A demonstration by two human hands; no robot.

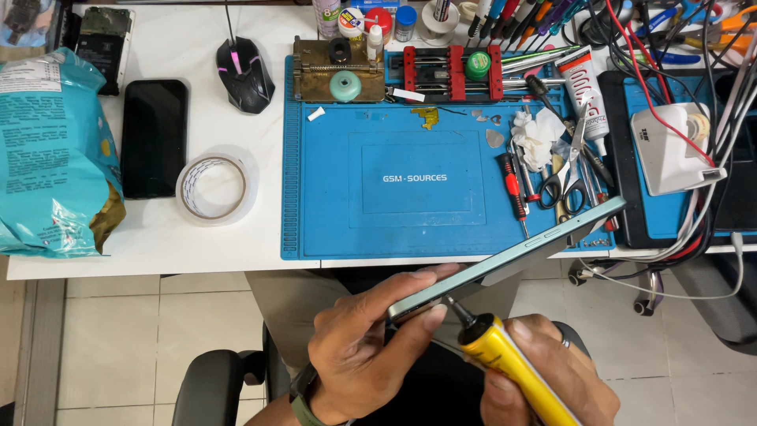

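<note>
Below the bench edge, the left hand [359, 351] clamps a pale-green smartphone [505, 260] edge-up; the right hand [544, 371], its grip closed on a yellow glue tube [512, 367], touches the nozzle to the phone's edge; steady, light pressure seems wise; beyond lies the blue repair mat [331, 197].

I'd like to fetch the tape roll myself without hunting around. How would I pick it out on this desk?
Start at the big blue mat in the middle of the white desk. Look just past its left edge: the tape roll lies flat there, right of a black phone. It is the only pale, see-through ring, hollow in the middle.
</note>
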